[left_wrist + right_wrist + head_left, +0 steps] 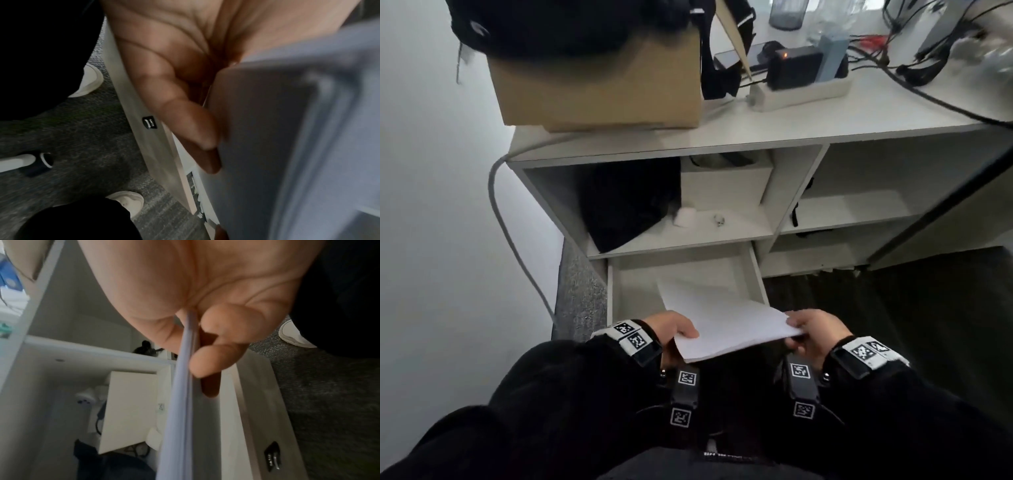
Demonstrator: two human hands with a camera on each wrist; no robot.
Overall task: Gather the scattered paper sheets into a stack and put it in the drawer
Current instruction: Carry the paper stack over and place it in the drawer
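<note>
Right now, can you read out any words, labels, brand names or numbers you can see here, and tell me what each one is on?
No text here can be read.
Wrist bands: square black-and-white coded markers, patterns only, no letters.
Garment at the bottom edge of the head view: a strip of pale print, too small and blurred to read.
Paper stack: looks blank from here.
Cardboard box: no print visible.
Black charger: an orange light, no label legible.

left hand (pixel 674 328) and right hand (pixel 812 331) forward, fingers pinching
</note>
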